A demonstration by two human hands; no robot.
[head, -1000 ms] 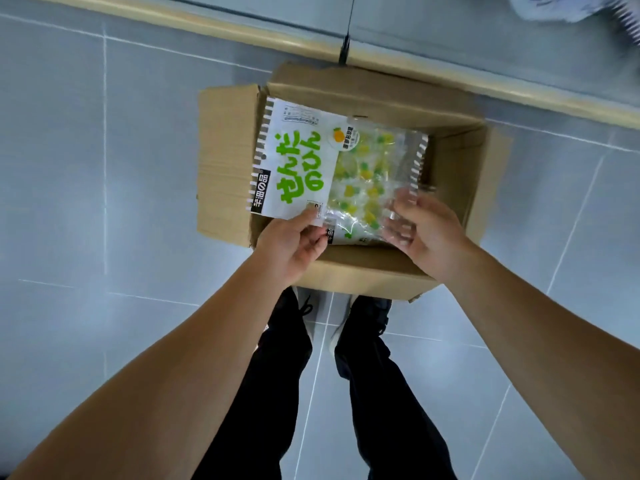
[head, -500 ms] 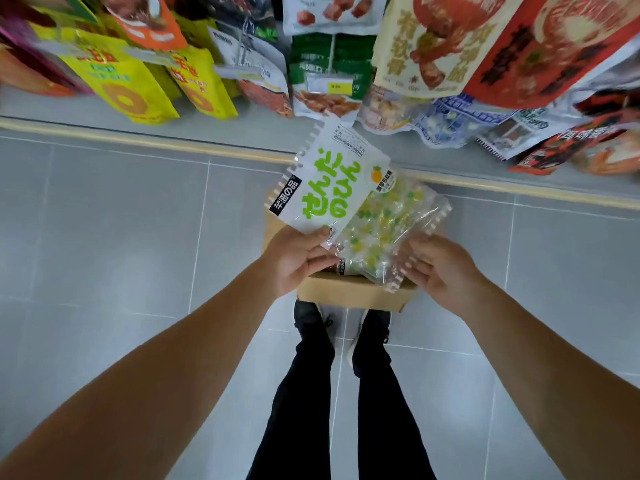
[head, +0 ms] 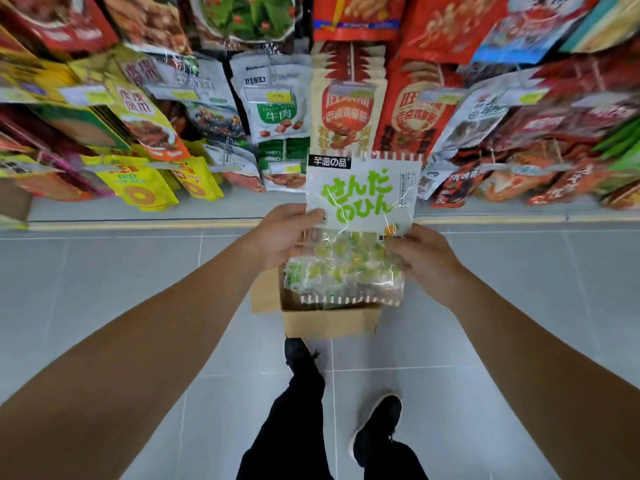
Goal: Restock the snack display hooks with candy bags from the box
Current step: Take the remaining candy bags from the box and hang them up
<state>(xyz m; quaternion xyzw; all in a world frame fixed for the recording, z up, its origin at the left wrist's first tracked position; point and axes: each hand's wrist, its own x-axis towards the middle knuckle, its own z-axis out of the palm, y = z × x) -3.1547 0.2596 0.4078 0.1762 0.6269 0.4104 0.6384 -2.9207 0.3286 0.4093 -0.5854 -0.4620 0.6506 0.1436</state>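
Both hands (head: 353,245) hold the candy bag (head: 360,216) upright above the box (head: 329,320), facing crowded hanging snack packs (head: 277,98)

A grey tiled floor (head: 104,289) carries an open cardboard box (head: 329,320), standing just in front of the person's black shoes (head: 377,431). A yellow strip (head: 138,226) runs where the floor meets the display base.

1. I see the box (head: 329,320) mostly hidden behind the candy bag (head: 360,223).
2. Far hanging snack packs (head: 571,98) blur at right; top row cut off.
3. The display hooks themselves I can't make out.
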